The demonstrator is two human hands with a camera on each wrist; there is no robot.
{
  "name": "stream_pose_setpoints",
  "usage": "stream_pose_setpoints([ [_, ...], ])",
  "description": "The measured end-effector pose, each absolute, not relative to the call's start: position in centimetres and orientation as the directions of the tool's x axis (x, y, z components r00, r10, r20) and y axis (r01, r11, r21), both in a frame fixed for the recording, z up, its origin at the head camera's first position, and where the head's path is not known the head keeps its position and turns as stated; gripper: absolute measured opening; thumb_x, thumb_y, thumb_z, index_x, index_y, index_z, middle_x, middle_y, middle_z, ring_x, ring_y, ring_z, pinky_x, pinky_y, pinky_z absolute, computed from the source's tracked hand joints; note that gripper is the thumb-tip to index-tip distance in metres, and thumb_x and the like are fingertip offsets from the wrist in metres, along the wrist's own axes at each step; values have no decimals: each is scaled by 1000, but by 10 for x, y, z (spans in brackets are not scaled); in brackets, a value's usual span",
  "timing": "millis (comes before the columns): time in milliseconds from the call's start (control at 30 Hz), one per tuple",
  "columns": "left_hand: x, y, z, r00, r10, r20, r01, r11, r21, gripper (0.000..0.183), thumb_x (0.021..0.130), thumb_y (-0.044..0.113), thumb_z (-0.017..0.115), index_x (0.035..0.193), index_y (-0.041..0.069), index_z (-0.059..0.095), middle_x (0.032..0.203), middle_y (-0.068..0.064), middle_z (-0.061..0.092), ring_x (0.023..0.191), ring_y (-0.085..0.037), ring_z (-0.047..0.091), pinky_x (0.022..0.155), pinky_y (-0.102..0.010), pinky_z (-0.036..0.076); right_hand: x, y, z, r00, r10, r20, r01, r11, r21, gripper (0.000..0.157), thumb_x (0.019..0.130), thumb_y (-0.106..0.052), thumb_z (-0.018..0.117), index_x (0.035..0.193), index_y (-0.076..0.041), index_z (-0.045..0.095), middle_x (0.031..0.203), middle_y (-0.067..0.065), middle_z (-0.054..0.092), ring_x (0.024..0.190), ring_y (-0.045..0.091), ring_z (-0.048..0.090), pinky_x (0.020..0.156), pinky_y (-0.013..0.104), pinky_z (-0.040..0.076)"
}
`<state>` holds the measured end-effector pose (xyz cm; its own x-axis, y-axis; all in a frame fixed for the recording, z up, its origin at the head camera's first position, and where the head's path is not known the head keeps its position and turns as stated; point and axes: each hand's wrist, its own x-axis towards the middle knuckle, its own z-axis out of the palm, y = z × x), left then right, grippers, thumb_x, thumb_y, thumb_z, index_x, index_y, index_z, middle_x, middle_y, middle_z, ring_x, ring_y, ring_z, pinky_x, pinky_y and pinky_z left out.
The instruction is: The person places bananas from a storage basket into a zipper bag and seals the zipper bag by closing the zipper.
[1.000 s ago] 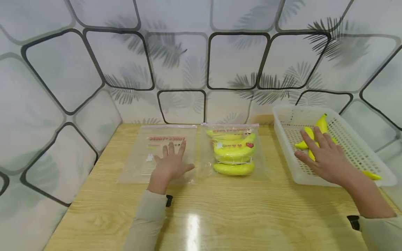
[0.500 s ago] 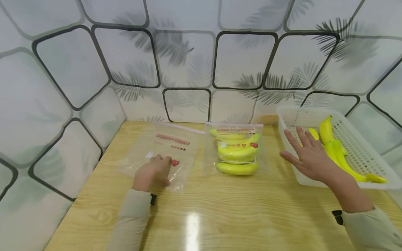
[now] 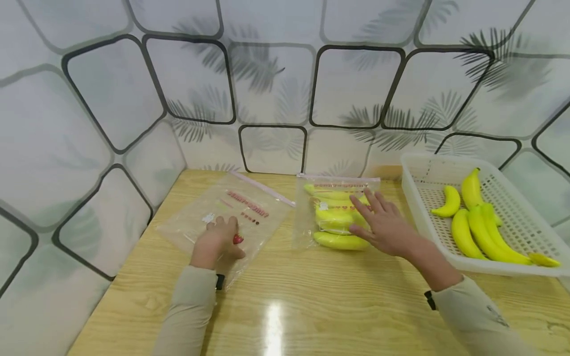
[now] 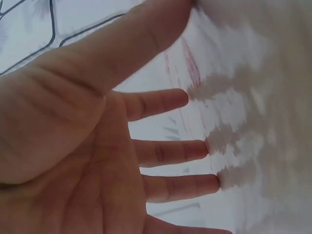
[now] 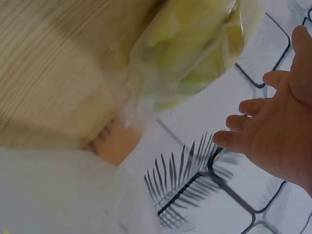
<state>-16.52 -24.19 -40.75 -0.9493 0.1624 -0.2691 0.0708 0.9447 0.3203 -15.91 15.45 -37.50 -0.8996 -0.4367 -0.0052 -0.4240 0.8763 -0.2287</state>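
A clear plastic zip bag with red print [image 3: 336, 215], holding yellow bananas, lies on the pale wood-grain counter [image 3: 338, 301] and looks filled; I cannot tell whether it is sealed. The right hand [image 3: 385, 225] is over it, fingers spread. The left hand [image 3: 216, 242], fingers extended, touches a flat matching bag [image 3: 262, 217], seemingly unfilled. Several loose yellow bananas [image 3: 481, 225] in the white perforated plastic basket [image 3: 418, 212] appear unbagged.

The left bag [image 3: 244, 200] perhaps touches the middle bag [image 3: 304, 222] holding bananas [image 3: 339, 241]; the basket [image 3: 514, 220] stands right.

Wood-grain table [image 3: 329, 291]; behind it, pale wall [image 3: 276, 84] patterned with dark outlines, grey fronds
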Motion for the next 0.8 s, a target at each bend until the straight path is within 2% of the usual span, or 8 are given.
stream_pose_setpoints([
  [133,-160,-249,-406,-950,170,-262,93,954,284,46,73,15,84,104,7,51,99,-15,46,92,-34,47,70,-48,47,-165,117,-389,-866,-500,2,-487,843,-228,74,100,-50,52,158,-12,26,163,26,7,147,50,6,112,71,11],
  [300,-154,-252,-403,-957,180,-228,132,969,211,18,90,10,61,105,5,52,99,-18,50,94,-37,47,75,-53,47,-175,76,-403,-818,-574,11,-565,801,-196,68,98,-46,57,153,-11,38,162,25,16,149,46,8,114,67,14],
  [400,-155,-251,-403,-959,166,-229,122,974,193,18,91,7,53,108,1,51,101,-22,49,97,-39,46,80,-56,47,-181,53,-409,-802,-597,-14,-583,789,-191,65,99,-45,57,151,-9,42,161,23,20,150,43,9,116,64,14],
  [467,-158,-251,-404,-956,142,-255,87,972,217,23,88,8,56,108,-1,50,101,-23,47,97,-40,45,82,-56,46,-185,38,-411,-790,-611,-46,-592,781,-199,64,100,-44,55,151,-7,42,160,24,22,150,41,9,118,61,13],
  [567,-163,-252,-406,-950,120,-288,40,963,267,41,81,13,70,111,-4,49,105,-23,47,98,-40,46,84,-56,47,-189,20,-415,-775,-624,-103,-597,776,-202,65,102,-45,51,152,-5,39,159,24,25,151,40,10,119,58,12],
  [667,-169,-256,-407,-947,115,-300,24,956,291,53,78,21,82,115,-1,51,112,-22,50,104,-40,49,88,-56,48,-192,6,-418,-771,-622,-134,-600,781,-175,65,103,-46,47,151,-3,39,157,25,31,149,41,15,119,57,15],
  [733,-171,-259,-407,-945,125,-301,39,960,277,51,77,15,82,117,1,52,117,-21,51,107,-39,50,90,-55,48,-192,0,-420,-775,-614,-149,-594,789,-159,64,103,-46,47,151,-3,39,155,25,34,149,41,19,119,56,16],
  [800,-173,-263,-406,-945,117,-305,35,964,264,40,83,11,74,117,4,54,121,-21,50,110,-38,48,91,-56,47,-192,-5,-421,-779,-607,-157,-590,794,-144,62,104,-45,46,150,-4,40,153,24,38,148,41,22,119,55,18],
])
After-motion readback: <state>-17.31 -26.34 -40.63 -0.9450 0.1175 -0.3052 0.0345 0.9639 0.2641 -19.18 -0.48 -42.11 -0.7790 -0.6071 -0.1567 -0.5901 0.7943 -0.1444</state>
